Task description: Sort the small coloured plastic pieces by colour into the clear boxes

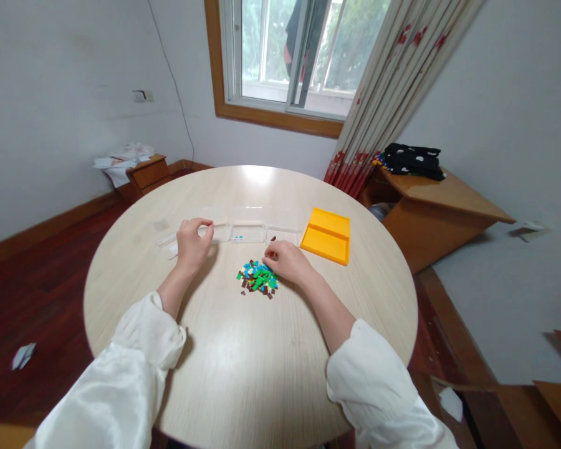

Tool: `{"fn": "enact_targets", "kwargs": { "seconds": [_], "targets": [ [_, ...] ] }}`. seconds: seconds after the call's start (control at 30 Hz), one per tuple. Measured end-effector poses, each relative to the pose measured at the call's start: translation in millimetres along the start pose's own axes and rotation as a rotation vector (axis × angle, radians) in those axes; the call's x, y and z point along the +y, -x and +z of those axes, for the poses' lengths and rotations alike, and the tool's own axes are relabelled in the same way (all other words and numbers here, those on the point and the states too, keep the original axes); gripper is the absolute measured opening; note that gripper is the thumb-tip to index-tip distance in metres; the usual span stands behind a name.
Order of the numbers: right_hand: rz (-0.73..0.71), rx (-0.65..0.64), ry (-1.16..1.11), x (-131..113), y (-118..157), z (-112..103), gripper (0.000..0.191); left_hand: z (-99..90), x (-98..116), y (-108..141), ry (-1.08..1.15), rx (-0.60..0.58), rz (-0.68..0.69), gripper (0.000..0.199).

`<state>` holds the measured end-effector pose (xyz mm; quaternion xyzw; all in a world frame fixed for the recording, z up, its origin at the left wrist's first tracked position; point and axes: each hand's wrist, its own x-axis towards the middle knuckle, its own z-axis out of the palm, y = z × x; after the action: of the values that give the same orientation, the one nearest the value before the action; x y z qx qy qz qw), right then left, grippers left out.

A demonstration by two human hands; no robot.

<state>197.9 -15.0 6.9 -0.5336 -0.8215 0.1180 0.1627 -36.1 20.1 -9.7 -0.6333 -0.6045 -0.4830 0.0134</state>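
Note:
A small heap of toy building bricks [259, 279], in green, blue, brown, white and a little yellow, lies mid-table. At its upper right edge my right hand [290, 260] is closed in a pinch; what its fingertips hold, if anything, is hidden. My left hand [192, 244] is raised to the left of the heap, thumb and finger pressed together in front of a clear plastic box [221, 233]. Anything in that pinch is too small to name. A middle clear box [249, 233] has a few blue bits inside. Another clear box [283, 236] sits behind my right hand, with a dark brown piece near it.
An open yellow plastic case [328, 244] lies at the right of the round table [243, 374]. Another clear container [168, 247] is partly behind my left hand. Beyond the table stand a wooden cabinet [439, 218] with dark cloth [414, 162] on top, and a curtain [393, 81].

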Motion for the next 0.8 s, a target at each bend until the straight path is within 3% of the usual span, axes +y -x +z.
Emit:
{"fn": "enact_targets", "kwargs": {
  "seconds": [0.17, 0.33, 0.5, 0.8],
  "targets": [
    [0.004, -0.065, -0.008, -2, 0, 0, 0.013, -14.3, -8, -8, -0.098, 0.002, -0.121, 0.010],
    [-0.009, -0.046, -0.044, 1, -1, 6, 0.012, -28.9, -31, -16, -0.223, -0.090, -0.278, 0.011],
    [-0.049, 0.004, -0.068, 4, -2, 10, 0.012, -31.2, -47, -18, -0.224, -0.107, -0.259, 0.015],
    [-0.061, 0.068, -0.096, 2, -3, 11, 0.012, -29.0, -37, -18, -0.148, -0.151, -0.253, 0.017]
  ]
}}
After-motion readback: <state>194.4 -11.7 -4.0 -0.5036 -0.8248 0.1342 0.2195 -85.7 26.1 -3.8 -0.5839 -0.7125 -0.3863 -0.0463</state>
